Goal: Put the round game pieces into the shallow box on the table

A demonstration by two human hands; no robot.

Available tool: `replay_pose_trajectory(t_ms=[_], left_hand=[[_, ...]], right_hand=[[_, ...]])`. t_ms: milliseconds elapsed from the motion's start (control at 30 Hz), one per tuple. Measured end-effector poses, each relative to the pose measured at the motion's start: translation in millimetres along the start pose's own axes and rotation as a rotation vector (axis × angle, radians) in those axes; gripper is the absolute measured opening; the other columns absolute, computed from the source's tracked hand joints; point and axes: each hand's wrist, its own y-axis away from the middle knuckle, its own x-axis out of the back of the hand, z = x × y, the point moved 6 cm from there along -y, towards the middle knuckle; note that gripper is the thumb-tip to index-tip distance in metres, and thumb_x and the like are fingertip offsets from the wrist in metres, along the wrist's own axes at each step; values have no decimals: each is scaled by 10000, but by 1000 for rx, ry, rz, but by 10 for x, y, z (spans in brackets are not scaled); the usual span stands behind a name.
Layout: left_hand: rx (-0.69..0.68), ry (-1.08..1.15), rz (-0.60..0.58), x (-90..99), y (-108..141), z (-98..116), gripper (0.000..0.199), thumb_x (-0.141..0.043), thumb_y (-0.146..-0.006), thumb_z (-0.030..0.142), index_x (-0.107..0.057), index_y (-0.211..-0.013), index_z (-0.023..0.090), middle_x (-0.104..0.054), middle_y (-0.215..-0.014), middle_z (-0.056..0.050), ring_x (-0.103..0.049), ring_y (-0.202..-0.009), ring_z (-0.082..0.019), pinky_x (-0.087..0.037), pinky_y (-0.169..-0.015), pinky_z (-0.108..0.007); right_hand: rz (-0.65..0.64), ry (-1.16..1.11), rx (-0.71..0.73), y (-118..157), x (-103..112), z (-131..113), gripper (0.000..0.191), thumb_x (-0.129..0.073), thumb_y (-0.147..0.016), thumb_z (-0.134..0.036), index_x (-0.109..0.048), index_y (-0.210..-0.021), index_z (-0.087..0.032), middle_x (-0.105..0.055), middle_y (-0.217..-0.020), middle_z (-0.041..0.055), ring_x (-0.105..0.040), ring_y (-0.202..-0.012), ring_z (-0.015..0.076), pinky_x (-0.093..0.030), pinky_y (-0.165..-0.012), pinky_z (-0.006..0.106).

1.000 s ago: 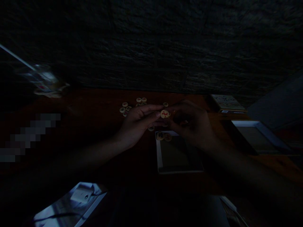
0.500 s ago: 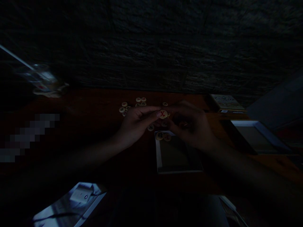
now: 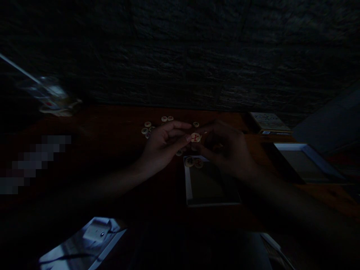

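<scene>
The scene is very dark. My left hand (image 3: 163, 146) and my right hand (image 3: 225, 150) meet over a reddish-brown table (image 3: 112, 127). Between their fingertips they pinch a pale round game piece (image 3: 195, 137) with a red mark on its face. Just below the hands lies a shallow white-rimmed tray (image 3: 189, 187) with two round pieces (image 3: 193, 162) in its far left corner. Several more pale pieces (image 3: 157, 125) lie scattered on the table beyond my left hand.
A second white-rimmed tray (image 3: 309, 163) lies at the right, with a flat box (image 3: 270, 123) behind it. A clear plastic bag (image 3: 53, 95) sits at the far left. A shiny wrapper (image 3: 84, 240) lies near the front left. A dark stone wall rises behind the table.
The hands stay together holding the piece; it has dropped slightly and turned between the fingertips. My left index finger has lifted and stretched out.
</scene>
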Motion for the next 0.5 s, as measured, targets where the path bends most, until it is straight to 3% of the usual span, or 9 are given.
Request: replay_pose_trajectory(t_ms=[300,500], left_hand=[[-14,-4,34,27,-12,16,181,-737,-885,298,-726,-1022,181,-791,-879,-34,-752,-762,-171,-592,-697,-277],[20,-16,26,36,-44,-6,135,-649,-931,261,-715,-1006,171,-784,-875,-50,-749,-782,-158,-604,-728,-271]], right_hand=[[-39,-31,-104,-17,-3,58,242,-792,-823,-201,-742,-1059,-193,-769,-981,43,-689,-744,161,-531,-657,282],[-286,-122,-319,-66,-12,214,221,-766,-772,-172,-758,-992,-191,-775,-896,20,-687,-691,151,-510,-594,251]])
